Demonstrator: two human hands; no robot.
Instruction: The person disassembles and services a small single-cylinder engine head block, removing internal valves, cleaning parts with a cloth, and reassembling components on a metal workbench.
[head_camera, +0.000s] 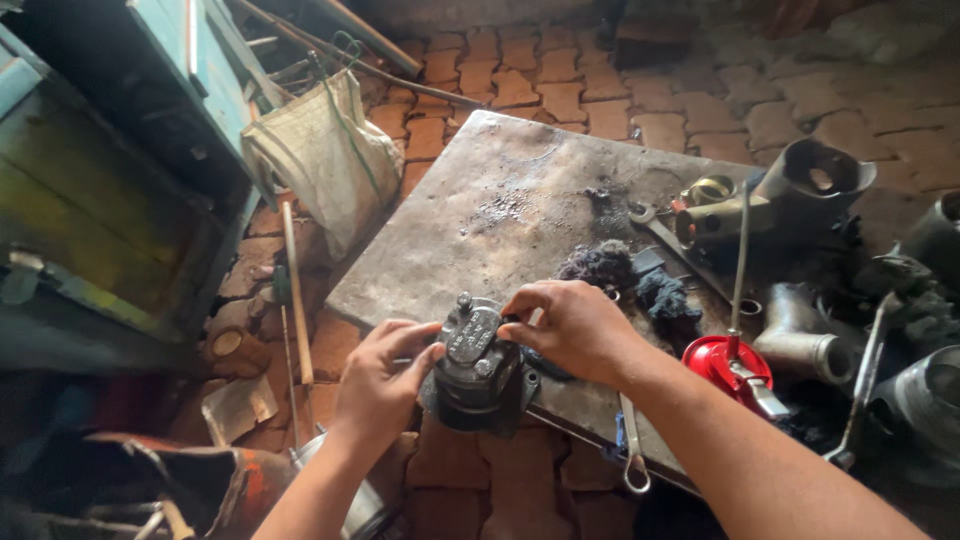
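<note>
A dark, greasy metal pump-like part (478, 372) with a grey bolted cap stands at the near edge of a worn metal plate (480, 200). My left hand (385, 375) grips its left side, fingers curled around the body. My right hand (568, 328) rests on the top right of the cap, fingertips pressing on it. Both hands hold the same part.
A red oil can with a long spout (733, 362), wrenches (632, 445), dark rags (625, 275) and several grey metal housings (810, 190) lie at the right. A cloth sack (320, 160) and a blue-green cabinet (110, 170) stand on the left. The floor is brick.
</note>
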